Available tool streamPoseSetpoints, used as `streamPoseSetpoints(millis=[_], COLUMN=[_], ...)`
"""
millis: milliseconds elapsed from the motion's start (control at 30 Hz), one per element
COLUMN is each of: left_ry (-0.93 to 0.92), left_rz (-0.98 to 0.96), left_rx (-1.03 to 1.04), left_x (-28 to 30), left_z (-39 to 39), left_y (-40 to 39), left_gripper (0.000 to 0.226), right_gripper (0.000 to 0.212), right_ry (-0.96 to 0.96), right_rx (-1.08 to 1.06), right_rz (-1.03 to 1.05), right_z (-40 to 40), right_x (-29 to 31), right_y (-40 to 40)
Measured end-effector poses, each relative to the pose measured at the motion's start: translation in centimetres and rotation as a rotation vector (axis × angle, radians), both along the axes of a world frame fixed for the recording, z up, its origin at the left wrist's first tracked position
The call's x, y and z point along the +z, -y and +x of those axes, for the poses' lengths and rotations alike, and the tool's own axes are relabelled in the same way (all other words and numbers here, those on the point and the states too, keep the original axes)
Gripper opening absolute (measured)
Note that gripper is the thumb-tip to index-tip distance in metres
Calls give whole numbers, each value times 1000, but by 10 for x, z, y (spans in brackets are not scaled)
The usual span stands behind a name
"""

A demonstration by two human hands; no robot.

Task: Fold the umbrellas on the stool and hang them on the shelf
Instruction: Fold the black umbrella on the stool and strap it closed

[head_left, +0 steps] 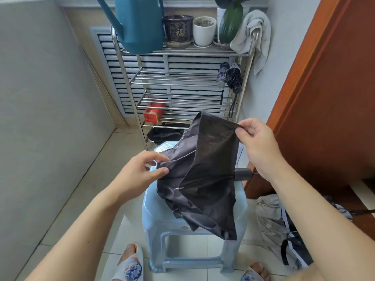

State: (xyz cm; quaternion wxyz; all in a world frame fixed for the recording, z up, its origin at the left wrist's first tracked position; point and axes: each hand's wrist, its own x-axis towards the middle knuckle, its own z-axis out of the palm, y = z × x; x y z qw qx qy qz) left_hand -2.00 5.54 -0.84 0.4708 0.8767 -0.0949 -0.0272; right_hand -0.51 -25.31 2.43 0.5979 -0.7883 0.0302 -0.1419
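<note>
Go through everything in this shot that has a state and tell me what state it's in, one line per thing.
Black umbrella: collapsed, canopy loose and unfolded, lying on the stool.
Left hand: pinching the canopy's left edge.
Right hand: pinching a canopy corner, lifted.
Stool: upright.
Two folded umbrellas: rolled up, hanging at the shelf's right side.
Shelf: standing, pots on top.
Grey umbrella: unfolded, crumpled on the floor.
Towel: draped over the shelf rail.

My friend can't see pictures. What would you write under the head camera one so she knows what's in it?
Two hands straighten a black umbrella lying on a light blue plastic stool: the left hand pinches one fold of its fabric, the right hand lifts another. Behind stands a metal shelf with two folded umbrellas hanging from it.
</note>
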Motion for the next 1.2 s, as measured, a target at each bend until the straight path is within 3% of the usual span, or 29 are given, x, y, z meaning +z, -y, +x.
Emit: streamPoseSetpoints(millis=[333, 500, 600, 700, 833, 933, 1033, 1100, 1167, 1200], left_ry=[93, 8, -62, -140, -151, -247, -532, -614, -623, -611], left_rz=[-82, 120, 136, 65, -50, -271, -556, -613, -670, -684], left_rx=[24, 154, 250, 307, 426, 540, 428, 335, 331, 351], left_x=[9, -4, -13, -18, -14, -6, -1, 1, 2, 2], left_z=[8, 21, 33, 40, 34, 24, 6, -6, -15, -19], left_y=[4, 14, 24, 27, 29, 17, 8, 7, 6, 5], left_gripper=[22, 25, 24, 22, 18, 16, 8, 10, 13, 14], right_gripper=[12, 8, 39, 43, 70, 53, 48, 40, 13, 13], right_ry=[-98, -179, -370, -503, -543, -512, -553, -602, -645, -648], right_rx=[-81, -38, 127, 279, 197, 102, 78, 100, 102, 88], right_rz=[88, 32, 83, 78, -79, -147, -253, -252, -284, -318], right_z=[48, 57, 49, 36, 32, 36, 37, 39, 36, 36], right_x=[-18, -28, -31, -33, -42, -46, -47, -49, -51, -55], right_y=[-8, -10, -5, 3, 1, -6, -13, -11, -11, -9])
